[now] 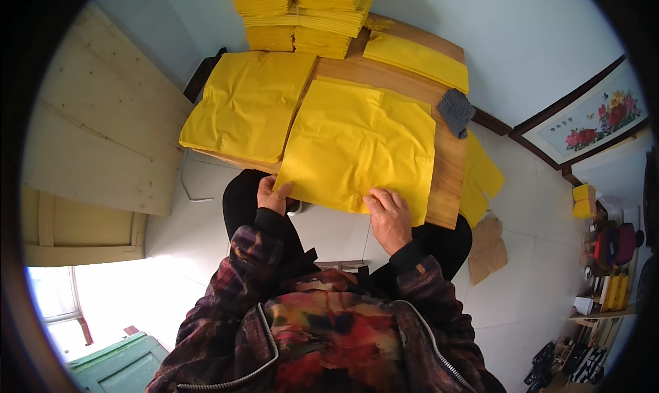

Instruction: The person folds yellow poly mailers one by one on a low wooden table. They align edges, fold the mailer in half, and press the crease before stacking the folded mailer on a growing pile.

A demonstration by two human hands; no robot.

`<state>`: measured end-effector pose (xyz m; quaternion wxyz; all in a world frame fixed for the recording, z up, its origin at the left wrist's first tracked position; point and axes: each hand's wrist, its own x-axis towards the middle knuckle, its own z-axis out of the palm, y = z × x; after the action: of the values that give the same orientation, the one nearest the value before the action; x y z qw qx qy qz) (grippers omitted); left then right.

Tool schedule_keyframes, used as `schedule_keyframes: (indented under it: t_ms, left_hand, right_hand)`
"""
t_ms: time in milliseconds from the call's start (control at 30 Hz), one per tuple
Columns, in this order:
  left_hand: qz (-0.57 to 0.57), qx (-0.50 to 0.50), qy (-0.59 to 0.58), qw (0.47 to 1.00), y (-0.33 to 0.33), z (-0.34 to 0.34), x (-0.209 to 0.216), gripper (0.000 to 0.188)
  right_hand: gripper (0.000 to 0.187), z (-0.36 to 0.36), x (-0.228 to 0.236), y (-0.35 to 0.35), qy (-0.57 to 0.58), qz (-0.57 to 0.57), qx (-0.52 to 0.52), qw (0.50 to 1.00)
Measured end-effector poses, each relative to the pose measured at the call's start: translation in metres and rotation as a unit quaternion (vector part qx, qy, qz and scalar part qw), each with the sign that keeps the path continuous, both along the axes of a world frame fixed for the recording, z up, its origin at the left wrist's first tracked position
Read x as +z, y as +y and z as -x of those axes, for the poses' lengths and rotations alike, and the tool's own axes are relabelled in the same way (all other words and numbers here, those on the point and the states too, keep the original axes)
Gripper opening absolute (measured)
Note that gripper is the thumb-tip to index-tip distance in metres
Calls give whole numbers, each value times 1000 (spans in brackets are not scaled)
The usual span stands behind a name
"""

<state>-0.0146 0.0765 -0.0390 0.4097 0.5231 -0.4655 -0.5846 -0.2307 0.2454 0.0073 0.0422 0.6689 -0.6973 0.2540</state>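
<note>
Seated at a small wooden table, knees under its near edge.

A large, crinkled square sheet of thin yellow paper lies flat on the table, directly in front of me. It is nearly square, so no strong long axis; it sits slightly turned, its near edge running along the table's near edge and overhanging it a little, its far edge toward the wall.

My left hand is at the sheet's near left corner, fingers curled around the paper edge with the thumb on top: a light pinch on the corner, not a fist.

My right hand rests palm down on the sheet's near edge, right of centre. Fingers loosely spread and flat on the paper; whether the thumb is tucked under the edge, I cannot tell.

Left of this sheet, a second layer of the same yellow sheets lies on the table, draping over its left edge. At the table's far side, tall stacks of folded yellow paper. A flat folded yellow bundle at the far right corner; a small grey knitted cloth lies just nearer than it, on the table's right edge. More yellow paper hangs past the table's right side.
</note>
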Motion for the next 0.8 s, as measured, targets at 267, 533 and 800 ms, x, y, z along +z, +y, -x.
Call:
schedule_keyframes:
  t_ms: [267, 533, 800]
  left_hand:
    - [627, -303, -350, 626, 77, 31, 55, 53]
    - [583, -365, -389, 612, 38, 53, 44, 21]
    - [583, -315, -446, 601, 13, 30, 63, 19]
  right_hand:
    - [21, -1, 16, -4, -58, -41, -10, 997]
    - [19, 5, 27, -4, -96, -75, -5, 993]
    - [15, 14, 29, -6, -137, -83, -6, 987]
